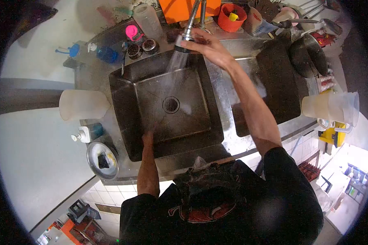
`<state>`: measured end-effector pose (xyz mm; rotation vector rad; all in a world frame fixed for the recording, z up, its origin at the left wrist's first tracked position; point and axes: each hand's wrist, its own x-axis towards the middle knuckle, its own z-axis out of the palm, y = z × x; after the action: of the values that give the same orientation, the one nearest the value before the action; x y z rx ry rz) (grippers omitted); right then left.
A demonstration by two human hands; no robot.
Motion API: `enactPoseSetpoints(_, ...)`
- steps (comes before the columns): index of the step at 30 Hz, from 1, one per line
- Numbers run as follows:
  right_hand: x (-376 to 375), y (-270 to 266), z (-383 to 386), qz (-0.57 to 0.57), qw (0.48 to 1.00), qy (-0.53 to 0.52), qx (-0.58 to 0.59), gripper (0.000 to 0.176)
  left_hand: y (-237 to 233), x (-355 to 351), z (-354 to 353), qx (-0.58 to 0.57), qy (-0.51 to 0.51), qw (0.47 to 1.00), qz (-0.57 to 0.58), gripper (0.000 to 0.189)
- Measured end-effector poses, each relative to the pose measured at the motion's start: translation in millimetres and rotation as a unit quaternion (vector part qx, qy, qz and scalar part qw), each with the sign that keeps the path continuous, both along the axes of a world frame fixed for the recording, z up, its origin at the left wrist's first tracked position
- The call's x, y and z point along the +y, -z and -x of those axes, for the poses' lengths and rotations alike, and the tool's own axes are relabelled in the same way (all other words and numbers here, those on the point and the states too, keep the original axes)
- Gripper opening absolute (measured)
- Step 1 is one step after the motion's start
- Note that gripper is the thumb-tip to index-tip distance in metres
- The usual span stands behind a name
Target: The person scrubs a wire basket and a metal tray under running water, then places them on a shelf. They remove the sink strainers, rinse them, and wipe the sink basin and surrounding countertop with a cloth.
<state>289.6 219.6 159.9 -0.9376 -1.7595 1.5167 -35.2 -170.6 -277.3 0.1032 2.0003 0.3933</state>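
My right hand (208,47) is closed around the spray head (181,44) of a faucet with a coiled metal hose (193,17). A wide stream of water (175,71) runs from it down into the left sink basin (124,102). Low in that basin, by its front left side, my left hand (148,138) reaches in under the spray. Its fingers are smeared and cannot be made out. A round drain (171,105) lies in the middle of the basin floor.
Right of the left basin is a second basin (270,94). A metal pot (308,57) and a plastic pitcher (331,107) stand at the right, another pitcher (84,105) at the left. A metal bowl (102,160) rests at the front left. Behind are a red container (232,18) and blue bottle (106,54).
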Motion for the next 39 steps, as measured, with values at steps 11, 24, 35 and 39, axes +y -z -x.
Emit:
enactPoseSetpoints(11, 11, 45, 45, -0.083, 0.990, 0.117, -0.006, 0.067, -101, 35, -93, -0.108, -0.111, 0.974, -0.166, 0.046)
enactPoseSetpoints(24, 26, 40, 20, -0.101, 0.994, 0.035, -0.025, 0.056, -111, 48, -95, -0.163, -0.143, 0.944, -0.247, 0.042)
enactPoseSetpoints(35, 51, -16, -148, -0.225, 0.904, 0.024, -0.362, 0.075, -89, 45, -96, -0.260, -0.134, 0.925, -0.242, 0.032)
enactPoseSetpoints(39, 79, 10, -160, -0.333, 0.874, 0.092, -0.343, 0.054, -124, 37, -112, -0.162, -0.114, 0.960, -0.196, 0.029)
